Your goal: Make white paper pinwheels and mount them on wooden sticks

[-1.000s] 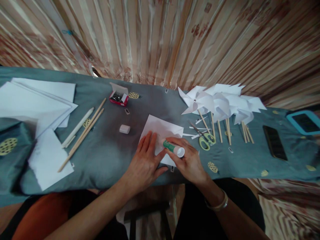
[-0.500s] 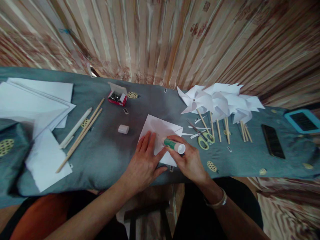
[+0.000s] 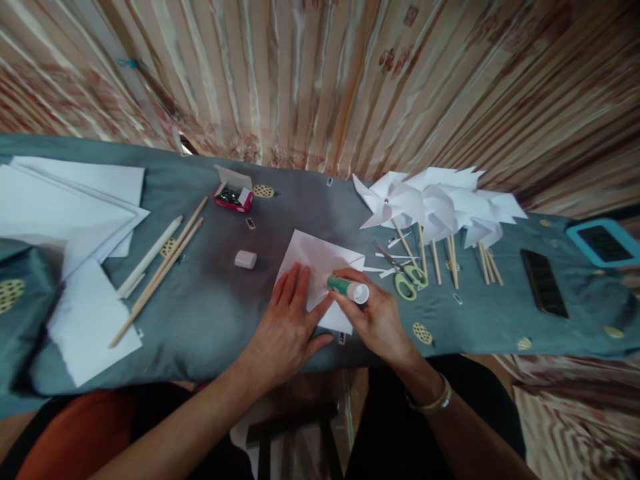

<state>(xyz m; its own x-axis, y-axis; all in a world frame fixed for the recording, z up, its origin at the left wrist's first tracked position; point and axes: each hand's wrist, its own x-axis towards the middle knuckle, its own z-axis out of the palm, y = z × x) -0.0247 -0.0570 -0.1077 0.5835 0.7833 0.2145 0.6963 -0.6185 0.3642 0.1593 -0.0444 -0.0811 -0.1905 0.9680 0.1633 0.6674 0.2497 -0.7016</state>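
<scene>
A white paper square (image 3: 313, 250) lies on the cloth in front of me, its right part covered by my hands. My left hand (image 3: 290, 327) rests flat on the paper's left side with fingers stretched out. Gripped in my right hand (image 3: 376, 320) is a green and white glue stick (image 3: 345, 287), tilted so its far end meets the middle of the paper. To the left sits a white glue stick cap (image 3: 245, 259). Just right of the paper are scissors (image 3: 401, 270) with light green handles, among thin paper strips (image 3: 393, 256).
Several white paper pinwheels (image 3: 425, 200) on wooden sticks lie at the back right. Beyond them are a dark phone (image 3: 544, 283) and a blue-framed device (image 3: 603, 243). Leftward are a red box of metal pins (image 3: 233, 198), wooden sticks (image 3: 163, 273) and paper sheets (image 3: 75, 207).
The whole view has shifted very slightly. Both hands, the glue stick and the paper keep nearly the same places relative to each other.
</scene>
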